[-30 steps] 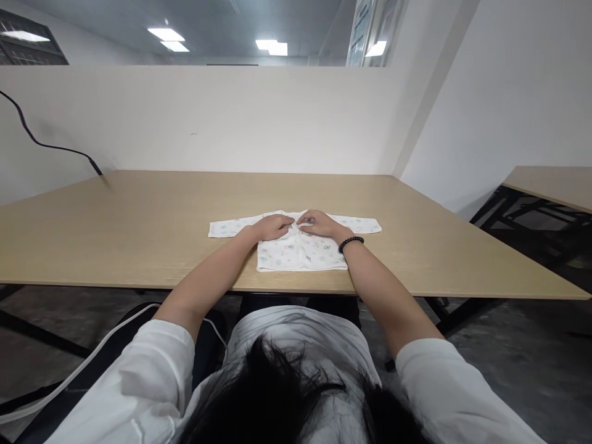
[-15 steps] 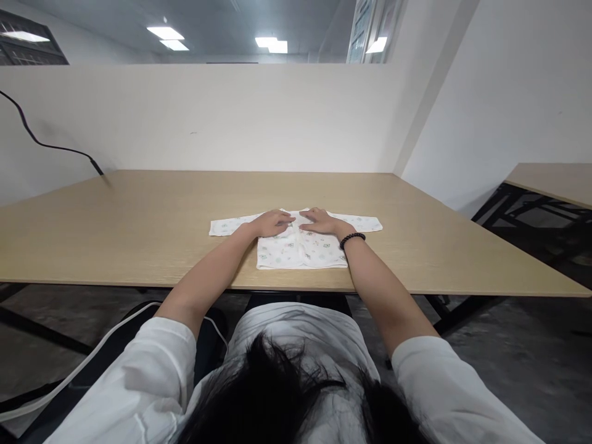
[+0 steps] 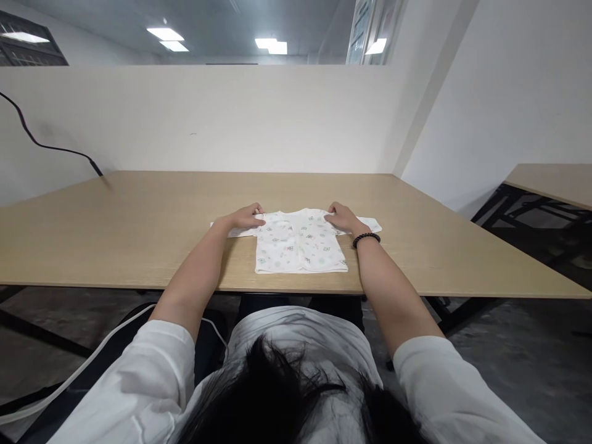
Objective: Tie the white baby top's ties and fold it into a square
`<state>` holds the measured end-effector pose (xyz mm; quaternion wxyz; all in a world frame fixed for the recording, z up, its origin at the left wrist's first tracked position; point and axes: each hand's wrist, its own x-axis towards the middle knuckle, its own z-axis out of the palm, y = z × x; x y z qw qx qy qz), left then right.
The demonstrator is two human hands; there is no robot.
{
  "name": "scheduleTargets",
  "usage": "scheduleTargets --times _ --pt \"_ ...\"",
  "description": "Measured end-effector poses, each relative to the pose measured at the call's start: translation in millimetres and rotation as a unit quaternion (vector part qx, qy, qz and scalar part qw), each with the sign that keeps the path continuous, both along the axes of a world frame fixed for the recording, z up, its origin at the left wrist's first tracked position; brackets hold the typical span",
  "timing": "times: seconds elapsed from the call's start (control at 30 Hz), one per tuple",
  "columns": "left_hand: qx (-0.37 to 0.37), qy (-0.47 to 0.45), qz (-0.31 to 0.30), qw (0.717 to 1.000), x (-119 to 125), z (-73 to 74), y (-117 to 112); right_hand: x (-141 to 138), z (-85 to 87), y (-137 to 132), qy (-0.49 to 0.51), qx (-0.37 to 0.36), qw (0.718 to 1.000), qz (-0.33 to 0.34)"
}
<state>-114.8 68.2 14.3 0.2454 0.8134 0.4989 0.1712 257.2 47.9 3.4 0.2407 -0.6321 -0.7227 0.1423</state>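
A white baby garment (image 3: 298, 243) with a small pastel print lies flat on the light wood table (image 3: 139, 246), its sleeves spread out to both sides. My left hand (image 3: 245, 217) rests on the garment's left shoulder, close to the sleeve (image 3: 235, 230). My right hand (image 3: 341, 217), with a black bead bracelet (image 3: 366, 240) on its wrist, lies on the opposite shoulder. Neither hand visibly grips the cloth. My fingers hide part of each shoulder.
A white partition (image 3: 198, 117) runs along the table's far edge, and a black cable (image 3: 46, 145) hangs over it at the left. A second table (image 3: 550, 182) stands at the right. The table's front edge lies just below the garment's hem.
My hands have moved apart from the garment's centre toward its shoulders. The centre front now shows, smoothed flat, and the sleeves lie a little more to the sides.
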Motion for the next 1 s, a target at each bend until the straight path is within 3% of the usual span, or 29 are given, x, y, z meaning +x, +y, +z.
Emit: scheduleTargets --times 0.1,0.23,0.37,0.47,0.53,0.6,0.7,0.77,0.83,0.9,1.0 --pt "-0.046 0.001 -0.007 0.999 -12 6.7 0 8 2.1 -6 0.061 0.024 0.996 0.063" --pt "-0.059 -0.016 -0.047 0.997 -28 14.5 2 17 10.1 -11 0.071 -0.08 0.988 0.115" --pt "-0.078 0.012 -0.11 0.991 -37 16.7 5 18 15.5 -9 0.035 -0.115 0.989 0.083" --pt "-0.077 0.059 -0.078 0.992 -36 15.1 9 14 15.2 -8 0.002 -0.062 0.997 0.054" --pt "-0.004 0.072 -0.019 0.997 -31 14.4 12 9 14.9 -8 -0.026 0.024 0.997 0.064" --pt "0.123 0.07 0.054 0.988 -23 14.9 13 3 16.1 -9 -0.049 0.124 0.989 0.068" --pt "0.299 0.068 0.162 0.938 -11 18.4 8 -8 21.9 -9 -0.062 0.24 0.968 0.03" --pt "0.367 0.064 0.205 0.905 -6 21.7 3 -13 27.4 -10 -0.061 0.294 0.954 0.003" --pt "0.404 0.058 0.213 0.888 -7 24.7 -1 -15 32.8 -12 -0.055 0.327 0.943 -0.003" --pt "0.411 0.059 0.188 0.89 -12 26.8 -2 -14 37.0 -14 -0.043 0.332 0.942 0.013" --pt "0.34 0.074 0.112 0.931 -21 27.9 0 -9 41.0 -20 -0.017 0.246 0.968 0.051"
